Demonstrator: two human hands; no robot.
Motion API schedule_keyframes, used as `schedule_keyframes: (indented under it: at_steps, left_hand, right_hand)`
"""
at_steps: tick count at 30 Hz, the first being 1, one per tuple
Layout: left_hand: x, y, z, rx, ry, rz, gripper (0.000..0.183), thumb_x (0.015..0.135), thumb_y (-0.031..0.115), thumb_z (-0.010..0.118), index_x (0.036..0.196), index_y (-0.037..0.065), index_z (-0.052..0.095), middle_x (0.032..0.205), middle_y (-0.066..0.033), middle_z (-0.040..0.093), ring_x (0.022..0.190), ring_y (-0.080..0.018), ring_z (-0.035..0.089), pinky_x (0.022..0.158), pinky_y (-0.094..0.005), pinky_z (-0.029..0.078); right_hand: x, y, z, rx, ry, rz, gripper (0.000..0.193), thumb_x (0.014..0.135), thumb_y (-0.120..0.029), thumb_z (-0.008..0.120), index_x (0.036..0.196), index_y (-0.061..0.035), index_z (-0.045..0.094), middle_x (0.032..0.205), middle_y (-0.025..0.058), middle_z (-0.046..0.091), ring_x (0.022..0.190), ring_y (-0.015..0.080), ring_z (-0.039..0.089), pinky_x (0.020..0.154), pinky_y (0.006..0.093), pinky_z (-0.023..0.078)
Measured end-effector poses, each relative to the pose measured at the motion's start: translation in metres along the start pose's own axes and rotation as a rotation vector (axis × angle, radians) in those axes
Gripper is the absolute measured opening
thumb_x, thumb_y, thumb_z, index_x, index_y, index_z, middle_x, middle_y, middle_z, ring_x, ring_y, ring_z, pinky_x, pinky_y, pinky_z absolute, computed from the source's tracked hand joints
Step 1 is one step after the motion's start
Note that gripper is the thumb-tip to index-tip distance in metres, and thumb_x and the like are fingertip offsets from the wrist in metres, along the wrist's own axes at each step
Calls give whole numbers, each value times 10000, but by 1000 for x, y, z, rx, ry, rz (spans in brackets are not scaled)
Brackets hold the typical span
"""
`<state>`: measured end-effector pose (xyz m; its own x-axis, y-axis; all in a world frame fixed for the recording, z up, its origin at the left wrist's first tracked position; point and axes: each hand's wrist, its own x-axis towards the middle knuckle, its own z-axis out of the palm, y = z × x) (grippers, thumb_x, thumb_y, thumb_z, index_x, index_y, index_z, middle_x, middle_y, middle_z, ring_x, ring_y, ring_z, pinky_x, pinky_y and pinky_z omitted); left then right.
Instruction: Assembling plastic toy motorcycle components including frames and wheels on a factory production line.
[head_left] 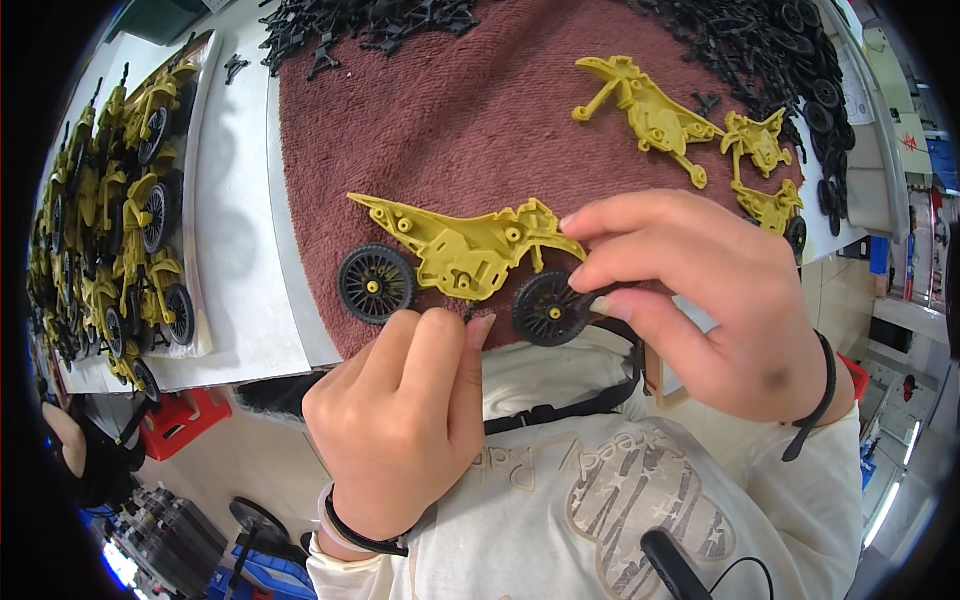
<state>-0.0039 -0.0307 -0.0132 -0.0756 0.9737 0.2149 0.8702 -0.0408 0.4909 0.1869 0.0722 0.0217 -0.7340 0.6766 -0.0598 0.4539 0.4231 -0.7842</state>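
A yellow plastic toy motorcycle half (pixel 455 245) lies on the brown towel near its front edge, its moulded inner side facing up. One black spoked wheel (pixel 376 284) sits at its left end, and another black wheel (pixel 552 309) at its right end. My right hand (pixel 700 295) closes its thumb and fingers on the toy's right end, at the wheel's edge, with a bit of black part between them. Below the body my left hand (pixel 405 410) is pinched; a tiny dark tip shows above its fingers, mostly hidden.
More yellow body pieces (pixel 655 115) lie at the upper right of the towel (pixel 430 130). Small black parts (pixel 375 20) are heaped at the back, and black wheels (pixel 822 95) at the far right. Assembled yellow motorcycles (pixel 120 220) crowd a tray on the left.
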Motion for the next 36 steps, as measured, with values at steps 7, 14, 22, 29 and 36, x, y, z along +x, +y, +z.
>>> schedule_keyframes:
  at_steps: [7,14,22,29,36]
  left_hand:
    - [0,0,-1,58,-36,58,189,763,95,724,731,72,539,611,-36,463,411,-186,466,402,-317,341]
    - [2,-1,4,17,1,71,189,747,81,720,716,70,534,590,-31,445,394,-174,448,387,-315,331]
    - [5,-2,7,38,26,95,188,742,109,719,714,89,534,579,-19,433,390,-168,451,379,-311,330]
    - [5,-5,7,70,-1,77,160,711,99,691,719,101,531,574,-4,425,400,-152,470,377,-301,346]
    - [12,2,-1,-46,-88,31,185,756,21,702,702,43,527,564,-84,485,426,-282,488,417,-370,350]
  right_hand:
    - [11,-2,-20,-38,3,-2,209,686,41,738,885,-5,695,845,72,637,728,143,601,634,240,453]
    - [37,-11,-38,-73,1,-2,206,677,44,741,873,-6,705,820,69,647,717,145,603,623,239,447]
    - [65,-10,-37,-205,-126,-154,160,716,52,715,869,20,680,779,37,625,671,113,573,592,239,431]
    - [108,-39,-36,-124,-478,166,175,867,-121,723,949,31,694,775,84,696,688,110,642,642,250,492]
    - [138,-47,-44,-73,-728,530,196,842,-137,745,877,40,670,695,94,662,636,156,617,605,304,467]
